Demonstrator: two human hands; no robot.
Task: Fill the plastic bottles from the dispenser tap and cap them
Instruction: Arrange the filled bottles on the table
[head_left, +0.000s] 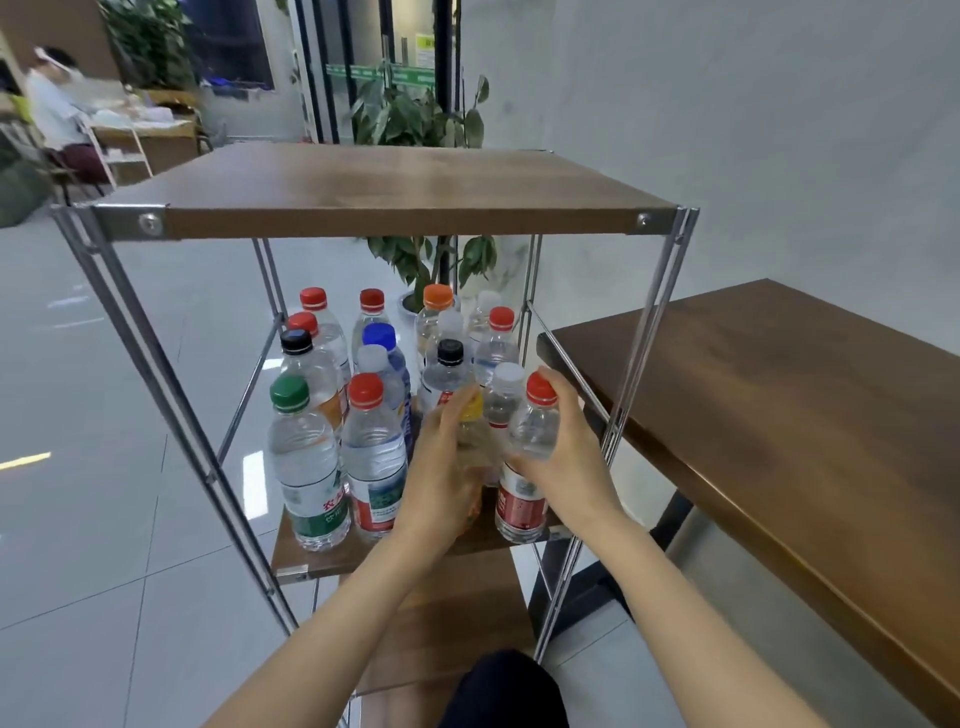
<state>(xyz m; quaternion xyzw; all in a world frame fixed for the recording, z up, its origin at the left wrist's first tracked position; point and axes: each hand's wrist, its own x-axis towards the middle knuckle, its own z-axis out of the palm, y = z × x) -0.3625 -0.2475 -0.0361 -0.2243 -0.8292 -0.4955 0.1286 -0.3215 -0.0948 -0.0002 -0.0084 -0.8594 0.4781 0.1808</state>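
Several capped plastic bottles stand on the middle shelf (332, 558) of a metal-framed rack. My left hand (441, 467) grips a yellow-capped bottle (471, 413) at the shelf's front. My right hand (563, 457) grips a red-capped bottle with a red label (527, 499) beside it on the right. A green-capped bottle (304, 457) and another red-capped bottle (371, 457) stand at the front left. No dispenser tap is in view.
The rack's wooden top shelf (395, 192) hangs over the bottles. A brown wooden table (779, 395) stands close on the right. A potted plant (431, 260) is behind the rack. A seated person (52, 109) is far off at the back left. Tiled floor lies to the left.
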